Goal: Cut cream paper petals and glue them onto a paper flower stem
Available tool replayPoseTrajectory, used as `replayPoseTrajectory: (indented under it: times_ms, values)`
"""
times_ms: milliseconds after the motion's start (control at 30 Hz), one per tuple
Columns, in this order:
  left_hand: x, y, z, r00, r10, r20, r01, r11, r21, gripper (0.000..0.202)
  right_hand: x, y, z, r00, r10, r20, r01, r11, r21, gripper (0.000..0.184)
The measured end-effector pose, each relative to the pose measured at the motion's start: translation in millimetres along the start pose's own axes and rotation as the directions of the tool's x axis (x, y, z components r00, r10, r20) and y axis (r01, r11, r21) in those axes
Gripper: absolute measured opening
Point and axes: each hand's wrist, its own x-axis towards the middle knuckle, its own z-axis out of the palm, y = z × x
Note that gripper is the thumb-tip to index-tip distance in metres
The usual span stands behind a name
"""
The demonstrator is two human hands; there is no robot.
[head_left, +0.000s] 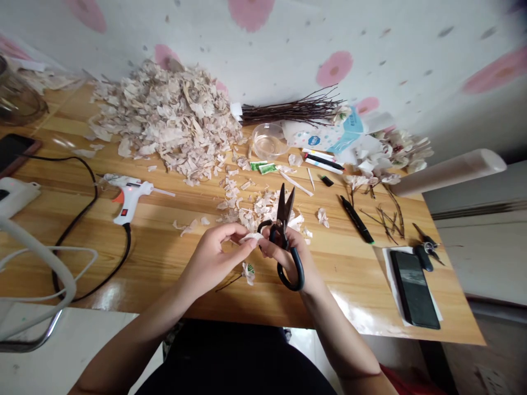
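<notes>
Dark clothing (234,359) occupies the bottom edge of the frame, and both forearms extend from it to a wooden table (354,285). A pale papery scrap (251,237) is pinched near lower centre between the fingertips of the left hand (212,263), a narrow grip. It is judged very light, soft and easily torn, and is best taken by an edge with the fingertips. Black-handled scissors (284,233) are held closed-fisted in the right hand (284,255), with the blades upright and slightly parted, just beside the scrap. A twig bearing a papery piece (248,272) lies just below the hands. Loose scraps (251,211) are scattered immediately beyond the blades, and a large heap of scraps (164,120) lies at upper centre-left. A hot glue gun (129,200) is placed left of centre, a bundle of dark twigs (292,108) at upper centre-right, and a smartphone (414,288) at lower right.
</notes>
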Motion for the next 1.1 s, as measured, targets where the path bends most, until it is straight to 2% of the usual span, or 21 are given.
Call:
replayPoseTrajectory:
  times_ms: [100, 200, 333, 433, 500, 567, 667, 767, 900, 1100]
  values:
    - [-1, -3, 5.8, 0.997, 0.023, -0.075, -0.031, 0.993, -0.114, 0.007, -3, 6, 6, 0.999, 0.026, -0.021, -0.025, 0.999, 0.031, 0.033]
    - [-3, -3, 11.9, 0.990, -0.033, -0.140, -0.001, 0.973, -0.232, 0.008, -6, 10, 13, 0.999, 0.034, -0.011, -0.033, 0.998, 0.045, 0.033]
    - [-4, 1, 12.0, 0.980, -0.074, -0.186, 0.015, 0.953, -0.302, 0.011, -12, 8, 5, 0.993, -0.060, 0.105, 0.055, 0.997, 0.047, 0.044]
    - [-5, 6, 6.0, 0.981, -0.072, -0.179, 0.017, 0.957, -0.290, 0.010, -20, -1, -12, 0.957, -0.077, 0.279, 0.118, 0.984, -0.131, 0.067]
    - [-6, 10, 2.0, 0.984, -0.074, -0.164, 0.027, 0.962, -0.270, 0.011, -25, -9, -22, 0.931, -0.008, 0.365, 0.115, 0.956, -0.271, 0.075]
    - [-5, 13, -0.4, 0.985, -0.079, -0.150, 0.041, 0.969, -0.244, 0.012, -28, -15, -27, 0.908, 0.060, 0.415, 0.095, 0.935, -0.342, 0.076]
    - [-2, 16, -1.1, 0.988, -0.084, -0.132, 0.056, 0.979, -0.198, 0.013, -31, -20, -24, 0.881, 0.102, 0.462, 0.062, 0.943, -0.326, 0.075]
    - [-1, 15, -0.2, 0.989, -0.076, -0.125, 0.057, 0.987, -0.152, 0.014, -31, -19, -18, 0.868, 0.091, 0.489, 0.051, 0.962, -0.269, 0.073]
    - [-3, 14, 0.8, 0.991, -0.073, -0.115, 0.060, 0.992, -0.114, 0.015, -31, -17, -14, 0.870, 0.087, 0.485, 0.040, 0.969, -0.245, 0.071]
    - [-6, 13, 3.1, 0.984, -0.084, -0.160, 0.070, 0.994, -0.090, 0.018, -31, -16, -12, 0.877, 0.093, 0.472, 0.022, 0.972, -0.233, 0.074]
